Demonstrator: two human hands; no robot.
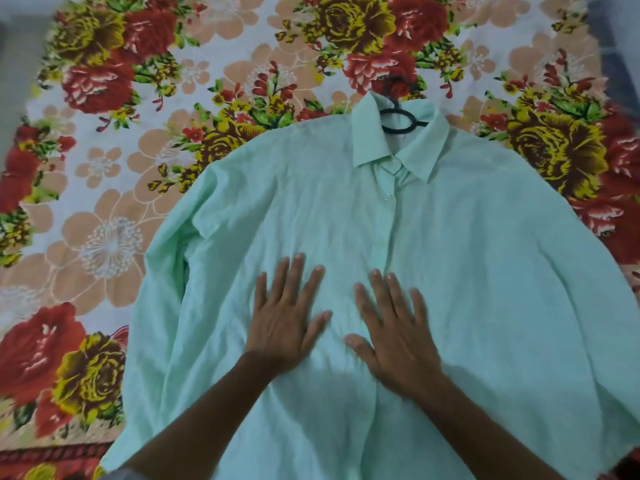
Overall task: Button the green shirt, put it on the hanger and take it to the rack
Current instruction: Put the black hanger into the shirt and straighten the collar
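A pale green shirt (485,271) lies spread flat, front up, on a flowered bed sheet, with its collar at the far end. Its placket looks closed down the middle, with a small button (387,199) showing below the collar. A black hanger (401,116) sits inside the neck opening; only its hook and top loop show above the collar. My left hand (285,320) rests flat on the shirt front, fingers spread. My right hand (398,334) lies flat beside it, close to the placket, fingers apart. Neither hand grips anything.
The floral bed sheet (114,209) with red and yellow roses covers the surface all around the shirt. The shirt's left sleeve (162,292) is folded down along its side. Grey floor shows at the far left and top right corners.
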